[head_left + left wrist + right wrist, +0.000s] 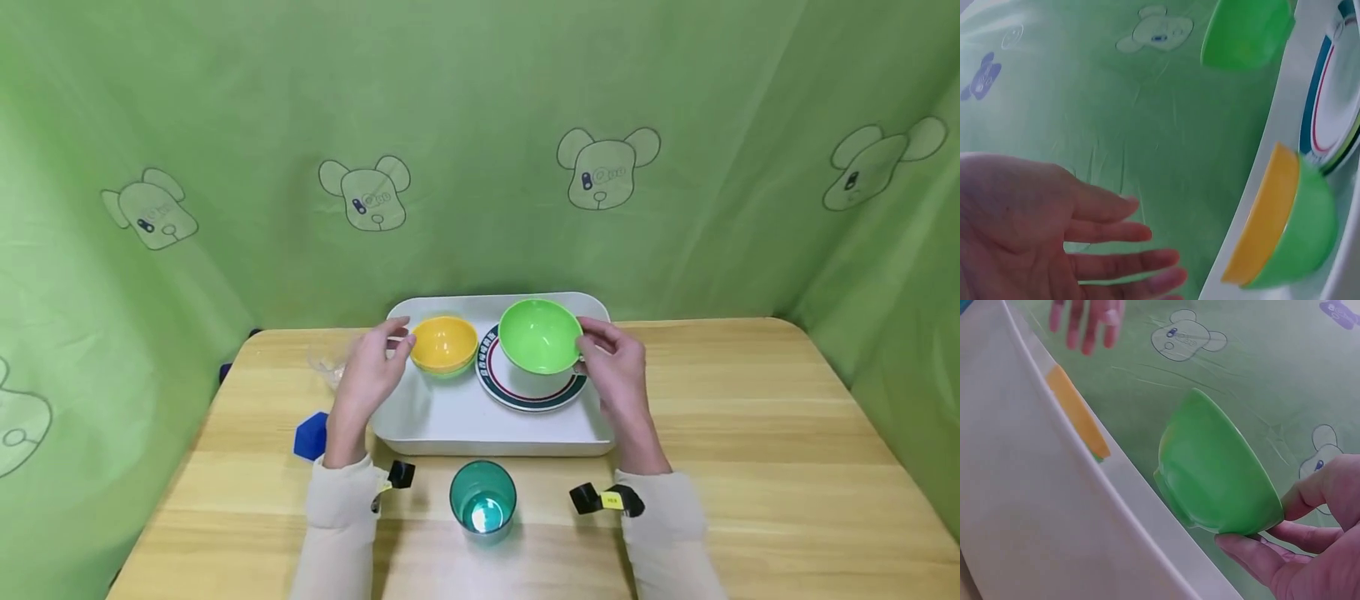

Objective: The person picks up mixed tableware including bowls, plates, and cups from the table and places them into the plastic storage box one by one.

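My right hand (pixel 617 360) pinches the rim of a green bowl (pixel 540 337), thumb on one side and fingers beneath. The bowl is held up over the plates (pixel 531 390), which have a dark green and red border. My left hand (pixel 372 367) is beside a yellow bowl (pixel 445 343), its fingers loosely extended and holding nothing. In the left wrist view the yellow bowl sits nested inside another green bowl (pixel 1310 231). Both the nested bowls and the plates are in a white tray (pixel 450 421).
A teal glass (pixel 483 500) stands on the wooden table (pixel 750 467) in front of the tray. Left of the tray are a blue hexagonal piece (pixel 311 436) and a clear plastic item (pixel 327 362), partly hidden by my left hand. Green curtain (pixel 480 100) surrounds the table's back and sides.
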`<state>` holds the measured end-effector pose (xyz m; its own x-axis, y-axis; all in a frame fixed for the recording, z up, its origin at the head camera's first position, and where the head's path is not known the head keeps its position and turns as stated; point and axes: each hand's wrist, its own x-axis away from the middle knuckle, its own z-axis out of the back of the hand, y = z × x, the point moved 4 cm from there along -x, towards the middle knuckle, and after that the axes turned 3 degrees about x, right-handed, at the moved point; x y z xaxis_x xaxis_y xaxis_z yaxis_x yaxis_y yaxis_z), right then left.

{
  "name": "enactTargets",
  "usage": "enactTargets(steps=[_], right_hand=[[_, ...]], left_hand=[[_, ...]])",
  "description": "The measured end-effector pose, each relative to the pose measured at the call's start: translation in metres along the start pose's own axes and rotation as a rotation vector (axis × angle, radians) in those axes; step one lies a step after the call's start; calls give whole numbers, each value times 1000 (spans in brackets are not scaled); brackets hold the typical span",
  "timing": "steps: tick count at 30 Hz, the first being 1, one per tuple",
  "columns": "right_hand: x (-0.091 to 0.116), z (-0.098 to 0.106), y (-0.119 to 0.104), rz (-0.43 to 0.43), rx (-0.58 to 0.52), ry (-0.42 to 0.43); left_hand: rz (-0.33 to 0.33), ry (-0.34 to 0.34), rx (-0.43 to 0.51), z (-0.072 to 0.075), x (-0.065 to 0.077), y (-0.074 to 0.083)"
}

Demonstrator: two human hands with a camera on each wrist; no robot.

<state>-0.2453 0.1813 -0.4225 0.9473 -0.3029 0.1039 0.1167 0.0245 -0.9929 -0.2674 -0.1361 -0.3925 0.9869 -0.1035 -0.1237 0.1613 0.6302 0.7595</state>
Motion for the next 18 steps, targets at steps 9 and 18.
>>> enactTargets(steps=[9,18], right_hand=[[6,-9,2,21,18,-38],[9,-16,3,23,5,-51]], left_hand=[[-50,-53,118,-15,7,17],[-63,-192,362,-28,9,28]])
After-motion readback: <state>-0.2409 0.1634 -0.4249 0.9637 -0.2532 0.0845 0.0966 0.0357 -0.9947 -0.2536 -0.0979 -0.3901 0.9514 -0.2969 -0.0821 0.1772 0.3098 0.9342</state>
